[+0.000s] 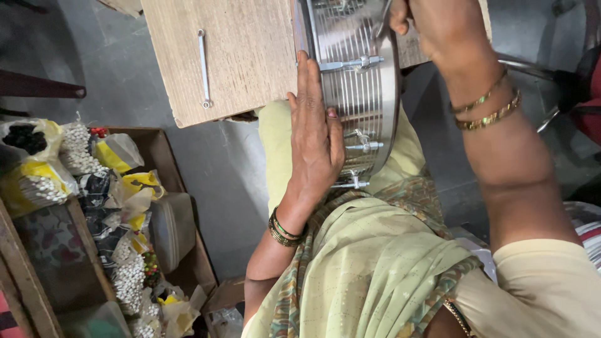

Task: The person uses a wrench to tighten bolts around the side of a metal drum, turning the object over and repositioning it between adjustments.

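Head view: hands, left (316, 134) flat against metal drum (360, 87), right (438, 28) gripping its rim.

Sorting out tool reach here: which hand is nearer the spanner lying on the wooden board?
Left. The left hand rests flat on the drum, beside the spanner; the right hand grips beyond the drum.
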